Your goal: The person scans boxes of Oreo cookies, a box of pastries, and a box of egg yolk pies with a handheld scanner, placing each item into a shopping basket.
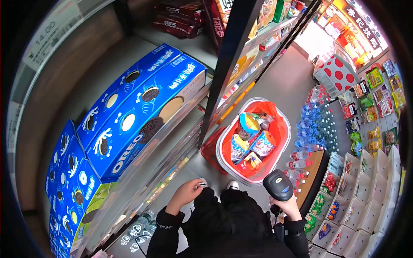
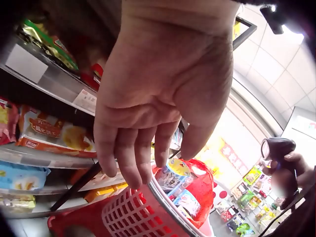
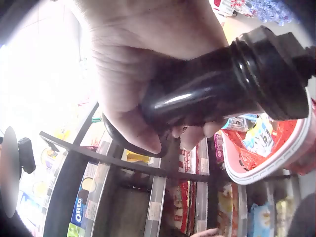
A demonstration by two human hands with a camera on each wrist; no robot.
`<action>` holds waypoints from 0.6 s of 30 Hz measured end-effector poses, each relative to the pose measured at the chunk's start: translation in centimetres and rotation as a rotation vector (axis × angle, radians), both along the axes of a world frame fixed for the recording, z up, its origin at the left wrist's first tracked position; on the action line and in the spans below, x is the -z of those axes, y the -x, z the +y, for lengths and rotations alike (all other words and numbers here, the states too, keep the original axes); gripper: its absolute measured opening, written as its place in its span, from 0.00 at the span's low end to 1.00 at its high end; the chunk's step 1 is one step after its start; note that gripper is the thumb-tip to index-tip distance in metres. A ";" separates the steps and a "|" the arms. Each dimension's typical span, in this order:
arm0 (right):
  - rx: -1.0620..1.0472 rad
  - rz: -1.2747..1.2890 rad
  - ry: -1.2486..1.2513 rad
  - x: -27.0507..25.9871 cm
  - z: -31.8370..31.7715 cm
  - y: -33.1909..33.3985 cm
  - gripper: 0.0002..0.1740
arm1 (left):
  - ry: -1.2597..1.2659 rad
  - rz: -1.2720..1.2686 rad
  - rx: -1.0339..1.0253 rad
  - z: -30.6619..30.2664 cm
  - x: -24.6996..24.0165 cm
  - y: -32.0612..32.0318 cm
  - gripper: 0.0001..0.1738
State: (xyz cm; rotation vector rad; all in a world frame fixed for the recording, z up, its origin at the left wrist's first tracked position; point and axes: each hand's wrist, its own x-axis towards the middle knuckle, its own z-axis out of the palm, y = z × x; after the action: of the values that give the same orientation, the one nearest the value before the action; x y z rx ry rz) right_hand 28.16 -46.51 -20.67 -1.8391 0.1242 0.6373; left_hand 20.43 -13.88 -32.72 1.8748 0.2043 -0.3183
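Observation:
My right hand (image 1: 291, 208) grips a black handheld barcode scanner (image 1: 275, 182) by its handle, with the head upright. In the right wrist view the fingers and thumb wrap round the glossy handle (image 3: 192, 98). My left hand (image 1: 186, 194) hangs loosely bent beside the shelf, holding nothing; the left wrist view shows its palm and relaxed fingers. In front of me on the floor stands a red and white shopping basket (image 1: 219, 148), lined with a red bag (image 1: 278, 118). Inside it lie a blue and yellow snack tub (image 1: 248, 124) and several snack packs (image 1: 251, 162).
Blue Oreo boxes (image 1: 142, 116) fill the shelf at my left, with a dark upright post (image 1: 228, 51) beyond. Bottled water (image 1: 307, 124) lines the floor at right, near white candy bins (image 1: 344, 215). A red-dotted box (image 1: 337, 73) stands farther back.

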 end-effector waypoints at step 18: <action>-0.148 -0.091 0.010 2.6 -13.6 -11.1 0.35 | -0.041 0.013 -0.060 -14.1 2.7 -13.0 0.17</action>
State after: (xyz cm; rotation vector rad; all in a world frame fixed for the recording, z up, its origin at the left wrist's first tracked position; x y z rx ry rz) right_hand 39.22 -60.14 -23.28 -1.8954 -0.0700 0.6552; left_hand 33.48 -28.02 -35.43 1.9035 0.2778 -0.2875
